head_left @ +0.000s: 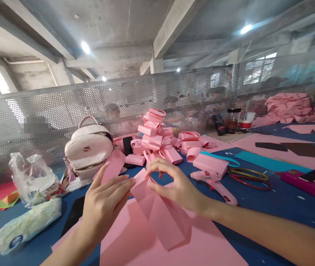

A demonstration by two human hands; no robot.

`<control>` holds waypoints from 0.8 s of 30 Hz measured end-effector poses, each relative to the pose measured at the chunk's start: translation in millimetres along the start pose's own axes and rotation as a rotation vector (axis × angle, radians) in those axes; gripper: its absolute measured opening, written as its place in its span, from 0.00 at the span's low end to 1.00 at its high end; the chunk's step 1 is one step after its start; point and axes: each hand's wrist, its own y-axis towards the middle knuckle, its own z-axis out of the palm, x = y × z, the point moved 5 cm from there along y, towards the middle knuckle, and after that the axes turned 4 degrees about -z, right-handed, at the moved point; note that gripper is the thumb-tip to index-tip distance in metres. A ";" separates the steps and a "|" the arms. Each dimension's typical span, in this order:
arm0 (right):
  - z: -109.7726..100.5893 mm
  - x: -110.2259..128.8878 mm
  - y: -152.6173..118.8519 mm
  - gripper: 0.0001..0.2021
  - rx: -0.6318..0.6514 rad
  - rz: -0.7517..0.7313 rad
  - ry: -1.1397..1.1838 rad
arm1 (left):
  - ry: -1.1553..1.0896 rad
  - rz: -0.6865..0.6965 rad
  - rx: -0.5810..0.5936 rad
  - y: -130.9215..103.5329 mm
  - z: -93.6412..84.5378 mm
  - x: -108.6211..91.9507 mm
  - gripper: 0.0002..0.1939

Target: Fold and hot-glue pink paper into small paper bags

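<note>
1. While a large pink sheet (129,236) is lying on the blue tabletop (260,236), two bare hands are meeting at a folded pink paper piece (160,214), held over the sheet at front center
2. The left hand (100,203) is extending its open fingers to the piece's upper end, its thumb standing apart
3. The right hand (176,184) is pinching that same end between thumb and fingers
4. To the right, a pink hot-glue gun (213,181) is lying near red and yellow loops (249,176)
5. Beyond the hands, a pile of pink paper boxes (153,140) is rising near a white backpack (89,147), as a perforated metal screen (174,87) is spanning the background
</note>
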 end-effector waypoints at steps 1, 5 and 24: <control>-0.6 1.1 -0.4 0.05 -0.006 -0.010 -0.007 | -0.007 0.008 -0.028 1.3 -3.2 -1.8 0.09; -2.3 6.1 -1.5 0.05 -0.027 -0.055 -0.022 | -0.031 0.021 -0.115 6.3 -14.8 -8.8 0.07; -3.4 21.2 -3.5 0.05 -0.051 -0.174 -0.030 | -0.043 0.063 -0.162 6.9 -27.2 -19.8 0.07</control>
